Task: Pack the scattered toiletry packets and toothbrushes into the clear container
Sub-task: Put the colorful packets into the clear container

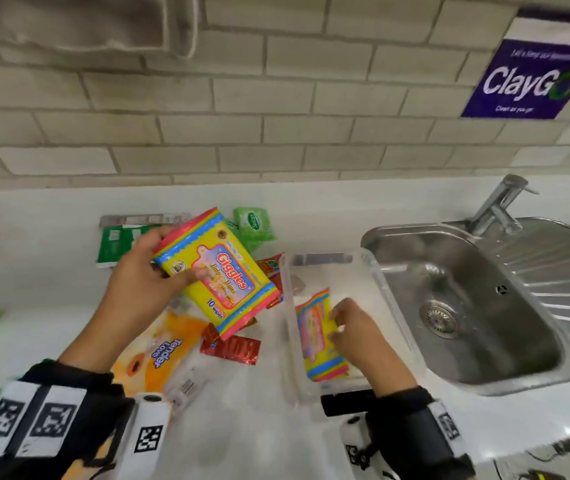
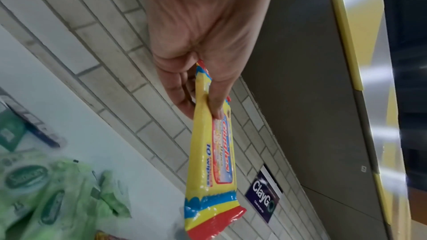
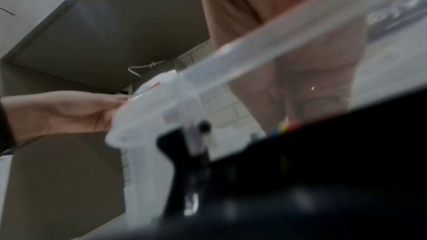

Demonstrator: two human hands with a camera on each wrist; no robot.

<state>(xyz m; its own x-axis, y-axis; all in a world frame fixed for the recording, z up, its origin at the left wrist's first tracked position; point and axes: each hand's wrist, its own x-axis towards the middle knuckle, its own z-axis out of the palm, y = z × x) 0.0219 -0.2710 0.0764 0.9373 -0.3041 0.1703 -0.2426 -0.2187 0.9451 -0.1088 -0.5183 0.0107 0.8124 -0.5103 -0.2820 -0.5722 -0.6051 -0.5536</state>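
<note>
Right hand (image 1: 356,332) presses a wipes packet (image 1: 318,337) lengthwise into the clear container (image 1: 373,268) on the bench (image 1: 259,420); left hand (image 1: 141,282) grips a second Giggles packet (image 1: 217,271) just left of its rim, toiletries (image 1: 231,348) scattered beyond.

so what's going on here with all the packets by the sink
A person is packing packets into a clear container beside the sink. The left hand holds a yellow wipes pack above the counter. The right hand is inside the container, on a second wipes pack lying there. Green packets, red sachets and an orange pack lie outside it.
</note>
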